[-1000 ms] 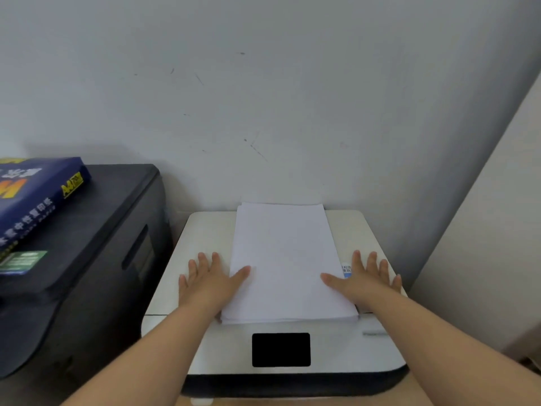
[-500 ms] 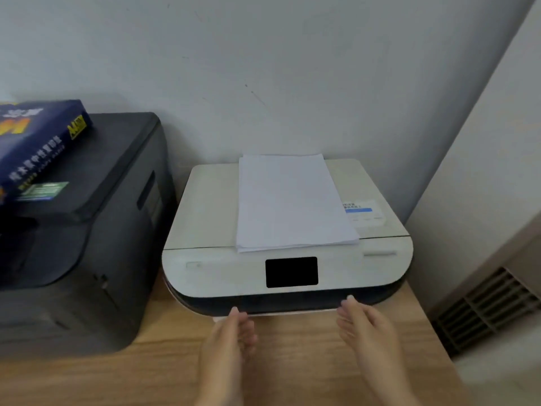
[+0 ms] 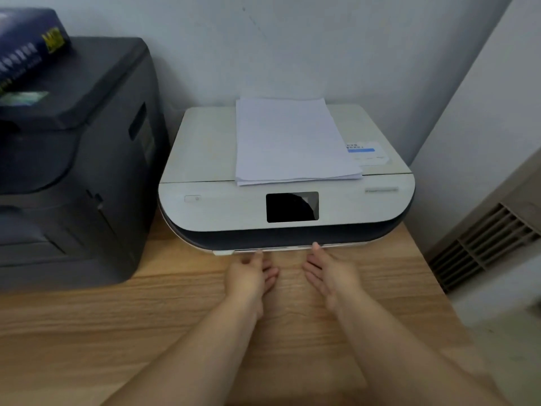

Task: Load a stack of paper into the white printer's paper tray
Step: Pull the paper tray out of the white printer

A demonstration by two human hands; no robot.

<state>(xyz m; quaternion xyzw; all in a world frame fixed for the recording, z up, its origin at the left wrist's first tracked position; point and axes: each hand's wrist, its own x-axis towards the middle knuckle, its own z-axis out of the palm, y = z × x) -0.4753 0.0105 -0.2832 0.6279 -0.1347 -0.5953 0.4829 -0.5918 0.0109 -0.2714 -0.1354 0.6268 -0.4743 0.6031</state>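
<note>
The white printer [image 3: 205, 148] sits in the middle of the frame on a wooden tabletop [image 3: 117, 332], its back close to the pale wall [image 3: 292, 39]; the stack of paper [image 3: 289, 139] lies flat on the printer's lid, squared up, its near edge just above the dark touchscreen [image 3: 292, 207] and its right edge covering part of a blue-and-white label [image 3: 367, 152]; a small power button [image 3: 192, 198] shows on the front panel, left of the screen. Under the dark band along the printer's front, the paper tray [image 3: 224, 252] shows only as a thin pale lip, pushed in.

Both bare forearms reach in from the bottom of the frame; the left hand [image 3: 248, 276] and the right hand [image 3: 330, 273] hover just above the tabletop in front of that lip, palms turned towards each other, near one another but apart. The left grip is loose, fingers lightly curled with nothing in them, thumb tip up at the lip; the right grip is slack too, fingers nearly straight, empty, thumb tip at the lip; whether either thumb actually presses on it I cannot tell.

At the left of the frame stands a larger black printer [image 3: 87, 142], just beside the white one; a blue ream [image 3: 26, 54] of paper rests on its top in the upper left corner. A vent grille [image 3: 483, 244] shows low at the right edge.
</note>
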